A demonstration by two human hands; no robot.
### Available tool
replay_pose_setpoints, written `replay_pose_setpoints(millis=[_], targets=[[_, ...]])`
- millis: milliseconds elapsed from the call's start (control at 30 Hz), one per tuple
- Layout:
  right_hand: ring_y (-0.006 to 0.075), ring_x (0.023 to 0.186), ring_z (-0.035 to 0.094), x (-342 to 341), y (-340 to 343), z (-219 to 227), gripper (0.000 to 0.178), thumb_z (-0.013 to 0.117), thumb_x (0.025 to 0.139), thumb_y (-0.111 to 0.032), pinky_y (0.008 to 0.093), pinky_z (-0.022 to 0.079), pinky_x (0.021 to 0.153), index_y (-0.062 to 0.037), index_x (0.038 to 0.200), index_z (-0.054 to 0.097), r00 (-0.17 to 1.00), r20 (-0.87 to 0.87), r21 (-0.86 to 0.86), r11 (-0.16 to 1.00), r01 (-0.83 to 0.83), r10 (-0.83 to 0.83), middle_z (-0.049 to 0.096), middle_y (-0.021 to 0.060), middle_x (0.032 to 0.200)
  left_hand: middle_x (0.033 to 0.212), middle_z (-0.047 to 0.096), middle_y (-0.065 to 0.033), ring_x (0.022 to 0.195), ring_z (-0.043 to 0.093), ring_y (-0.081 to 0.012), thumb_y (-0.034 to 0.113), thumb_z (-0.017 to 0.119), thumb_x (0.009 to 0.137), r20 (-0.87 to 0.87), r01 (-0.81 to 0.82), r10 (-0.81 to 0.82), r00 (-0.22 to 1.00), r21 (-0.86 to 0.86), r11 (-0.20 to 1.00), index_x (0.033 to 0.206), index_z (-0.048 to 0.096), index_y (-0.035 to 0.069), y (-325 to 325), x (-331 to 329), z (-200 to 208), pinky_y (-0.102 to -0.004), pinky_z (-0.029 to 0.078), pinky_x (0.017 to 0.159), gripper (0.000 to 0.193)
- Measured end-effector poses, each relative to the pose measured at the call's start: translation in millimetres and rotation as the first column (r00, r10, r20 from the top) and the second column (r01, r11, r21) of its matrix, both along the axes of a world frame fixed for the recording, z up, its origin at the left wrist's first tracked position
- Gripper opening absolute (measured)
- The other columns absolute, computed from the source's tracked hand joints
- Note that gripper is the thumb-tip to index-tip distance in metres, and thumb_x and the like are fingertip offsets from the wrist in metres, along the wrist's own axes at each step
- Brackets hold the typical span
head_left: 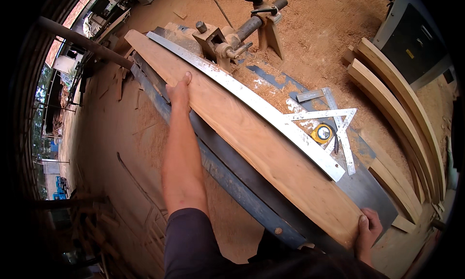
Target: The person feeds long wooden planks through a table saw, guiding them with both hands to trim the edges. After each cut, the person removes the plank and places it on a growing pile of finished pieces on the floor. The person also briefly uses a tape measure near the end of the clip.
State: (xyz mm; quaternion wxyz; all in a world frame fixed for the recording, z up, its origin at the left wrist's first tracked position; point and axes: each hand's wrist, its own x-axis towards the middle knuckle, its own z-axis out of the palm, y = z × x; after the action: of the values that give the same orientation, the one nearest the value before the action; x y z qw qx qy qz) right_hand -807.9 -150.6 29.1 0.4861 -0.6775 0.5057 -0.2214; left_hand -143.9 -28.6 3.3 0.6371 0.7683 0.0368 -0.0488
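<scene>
A long wooden board point(256, 143) lies on the dark metal bed point(370, 192) of a woodworking machine that looks like a jointer. Its right side runs along a silver metal fence point(252, 97). Farther up the board, my left hand point(180, 89) grips the left edge, thumb on the top face. At the near end, my right hand point(369, 229) is closed around the board's corner, its fingers curled and partly hidden. The board's underside and whatever part of the machine it covers cannot be seen.
Right of the fence lie a yellow tape measure point(321, 133) and several metal squares point(319, 115). A clamp and bar assembly point(242, 32) stands behind the fence. Curved wooden pieces point(397, 100) lean near a dark cabinet point(411, 42) at the right. Sawdust point(319, 17) covers the floor.
</scene>
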Motion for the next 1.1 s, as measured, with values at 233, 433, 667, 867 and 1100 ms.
replay_pose_setpoints(millis=[233,433,667,867,1100], targets=[[0.0459,0.129,0.056,2,6,24,0.046,0.075,0.083,-0.027,0.0578,0.039,0.112,-0.0005,0.121,0.067,0.69,-0.347,-0.609,0.406,-0.681,0.635,0.063,0.0228,0.134,0.162,0.036,-0.0265,0.146,0.043,-0.0323,0.021,0.076,0.094,-0.019,0.061,-0.065,0.998,-0.151,0.987,0.161,0.01,-0.012,7,-62,-33,-0.0364,0.035,0.12,0.1],[0.0421,0.139,0.051,20,5,42,0.068,0.079,0.073,-0.02,0.0571,0.034,0.12,0.0033,0.135,0.061,0.587,-0.468,-0.5,0.349,-0.792,0.66,0.058,0.023,0.144,0.162,0.034,-0.0293,0.147,0.042,-0.0367,0.024,0.067,0.1,-0.019,-0.042,0.042,0.999,-0.009,0.999,0.16,0.013,-0.012,-16,-191,-19,-0.0393,0.036,0.121,0.089],[0.0397,0.139,0.052,18,6,31,0.064,0.078,0.069,-0.013,0.0532,0.039,0.118,0.0037,0.13,0.065,0.667,-0.376,-0.557,0.419,-0.718,0.644,0.059,0.0204,0.145,0.16,0.035,-0.031,0.142,0.046,-0.0367,0.023,0.069,0.098,-0.058,-0.012,0.009,0.998,-0.06,0.998,0.16,0.013,-0.014,-18,-241,-4,-0.0395,0.037,0.119,0.091],[0.0377,0.136,0.056,26,7,33,0.061,0.077,0.067,-0.01,0.0519,0.041,0.117,0.0022,0.126,0.068,0.707,-0.343,-0.572,0.459,-0.679,0.618,0.062,0.0191,0.142,0.152,0.047,-0.0296,0.132,0.055,-0.0353,0.019,0.07,0.098,0.0,-0.005,0.005,1.0,-0.029,1.0,0.156,0.023,-0.015,-15,-220,-26,-0.0404,0.046,0.111,0.083],[0.0364,0.135,0.058,58,13,29,0.058,0.077,0.068,-0.01,0.0506,0.042,0.116,0.0014,0.124,0.069,0.71,-0.32,-0.561,0.478,-0.676,0.628,0.063,0.0184,0.141,0.149,0.051,-0.0274,0.125,0.059,-0.0324,0.016,0.073,0.096,0.007,-0.003,0.004,1.0,-0.11,0.994,0.154,0.028,-0.017,0,-175,-36,-0.0399,0.05,0.105,0.08]])
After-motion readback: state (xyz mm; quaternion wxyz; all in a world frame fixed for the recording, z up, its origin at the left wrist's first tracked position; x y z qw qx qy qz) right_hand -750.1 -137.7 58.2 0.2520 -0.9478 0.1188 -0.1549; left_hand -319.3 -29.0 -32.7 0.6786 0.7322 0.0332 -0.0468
